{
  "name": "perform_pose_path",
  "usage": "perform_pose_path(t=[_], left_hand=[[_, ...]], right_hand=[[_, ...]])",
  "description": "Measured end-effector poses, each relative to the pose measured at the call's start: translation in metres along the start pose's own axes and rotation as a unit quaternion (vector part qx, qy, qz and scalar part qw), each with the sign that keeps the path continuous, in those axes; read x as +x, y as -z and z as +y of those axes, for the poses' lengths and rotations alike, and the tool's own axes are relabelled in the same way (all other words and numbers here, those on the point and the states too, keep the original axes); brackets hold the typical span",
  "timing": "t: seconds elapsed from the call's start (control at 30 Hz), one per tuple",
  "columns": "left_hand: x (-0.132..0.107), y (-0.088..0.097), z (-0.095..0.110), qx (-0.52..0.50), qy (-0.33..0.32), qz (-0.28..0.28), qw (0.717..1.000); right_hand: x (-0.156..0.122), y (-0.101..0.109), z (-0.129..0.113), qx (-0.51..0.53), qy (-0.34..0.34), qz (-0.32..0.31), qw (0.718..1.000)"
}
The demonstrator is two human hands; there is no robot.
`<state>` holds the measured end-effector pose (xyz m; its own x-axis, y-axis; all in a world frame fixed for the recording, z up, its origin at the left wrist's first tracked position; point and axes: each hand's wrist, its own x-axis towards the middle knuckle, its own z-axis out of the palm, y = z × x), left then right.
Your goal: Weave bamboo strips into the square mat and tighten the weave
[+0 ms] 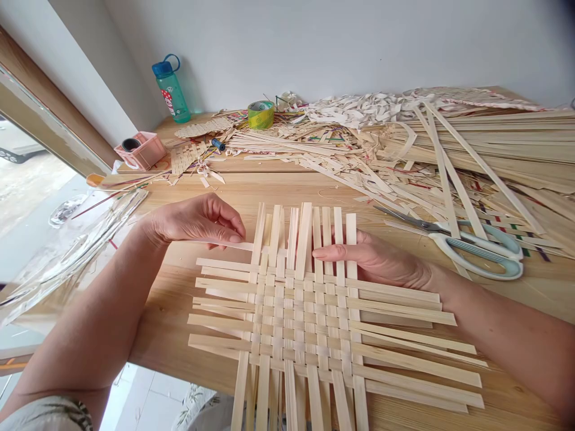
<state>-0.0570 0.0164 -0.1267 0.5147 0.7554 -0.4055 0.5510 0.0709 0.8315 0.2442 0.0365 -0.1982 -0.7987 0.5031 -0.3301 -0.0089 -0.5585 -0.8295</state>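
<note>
The fingers of the right hand (381, 257) are mostly out of sight here, tucked behind the far ends of a square, open-edged mat woven from flat, pale wooden strips (299, 317); only its thumb shows plainly, laid across the front. The mat's near ends run off below my view, and whether they rest on the brown wooden worktop (177, 305) or stand clear of its front edge, I can't tell. Now the left hand (204, 218): fingers curled, thumb pressed down, nearly closed on a thin, whitish, flat strip (246, 246). That strip slips in among the mat's far ends, and where its right tip stops is hidden. The mat sits over the front of the worktop, between the forearms and mostly nearer the body than the hands; the left hand is just off its far left corner, the right hand touching at the far right, closed about the strip ends between thumb and fingers. One set of mat strips points away from the person, the other runs crosswise, right ends slanting nearer. And the whitish strip? Its long axis goes left to right, roughly along those crosswise rows.
</note>
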Motion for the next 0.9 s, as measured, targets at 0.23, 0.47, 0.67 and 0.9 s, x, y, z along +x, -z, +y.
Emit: perform_pose_path(t=[0.23,0.47,0.67,0.9], left_hand=[[0.007,-0.002,-0.014,-0.065,-0.018,-0.042,0.997],[0.009,-0.007,-0.015,-0.125,-0.032,-0.057,0.990],[0.006,-0.009,-0.010,-0.112,-0.038,-0.054,0.992],[0.005,-0.011,-0.008,-0.090,-0.026,-0.044,0.995]], right_hand=[[-0.004,0.001,-0.006,0.027,-0.027,-0.014,0.999],[-0.005,0.016,-0.032,-0.072,0.002,-0.027,0.997],[-0.006,-0.004,-0.040,-0.129,0.024,0.011,0.991],[0.003,-0.014,-0.030,-0.135,0.070,0.020,0.988]])
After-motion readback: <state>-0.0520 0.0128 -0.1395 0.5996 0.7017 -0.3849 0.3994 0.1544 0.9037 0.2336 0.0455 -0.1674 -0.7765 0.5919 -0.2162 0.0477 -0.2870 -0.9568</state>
